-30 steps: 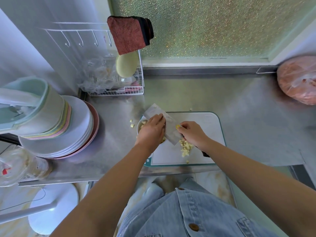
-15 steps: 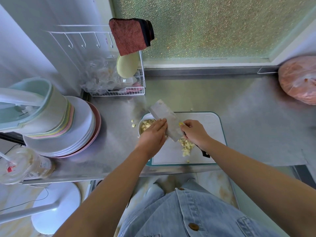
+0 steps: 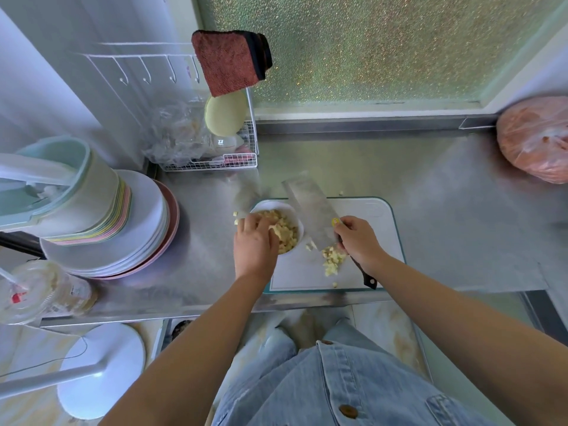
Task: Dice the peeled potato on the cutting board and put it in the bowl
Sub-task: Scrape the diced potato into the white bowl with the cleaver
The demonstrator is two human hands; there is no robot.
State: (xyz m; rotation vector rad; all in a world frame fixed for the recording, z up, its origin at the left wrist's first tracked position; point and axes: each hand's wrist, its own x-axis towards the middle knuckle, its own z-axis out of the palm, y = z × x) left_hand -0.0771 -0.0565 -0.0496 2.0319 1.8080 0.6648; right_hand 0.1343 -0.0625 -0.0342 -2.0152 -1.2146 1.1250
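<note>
Two lots of potato dice (image 3: 287, 235): most sit in the bowl (image 3: 270, 204), and a smaller pile (image 3: 333, 259) lies on the board (image 3: 378, 241) just right of it, w/ a few bits on the desk (image 3: 445, 195) left of the bowl. I see the left hand (image 3: 255, 244) over the bowl's near rim, fingers bent down onto the dice; can't tell if they pinch any. Right hand (image 3: 358, 241) fingers wrap the knife (image 3: 310, 210) handle, blade tilted beside the bowl, heel by the pile. Plates (image 3: 138, 229) stacked far left.
</note>
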